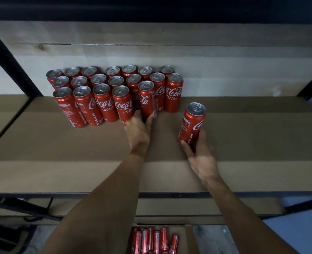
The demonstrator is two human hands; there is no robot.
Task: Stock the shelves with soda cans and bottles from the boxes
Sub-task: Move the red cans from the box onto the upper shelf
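Holding cans (146, 99): left hand (137, 132), right hand (200, 153).

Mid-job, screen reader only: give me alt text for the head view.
The left hand grips the rightmost front-row can of a block of red cola cans on the cardboard-lined shelf, while the right hand holds a second can apart to the right. More cans lie in a box below.

Shop stockroom: rows of slim red Coca-Cola cans (104, 101) line a black metal-framed, cardboard-lined shelf (60, 153); below, an open brown cardboard box (189, 239) holds more cans (151, 241).
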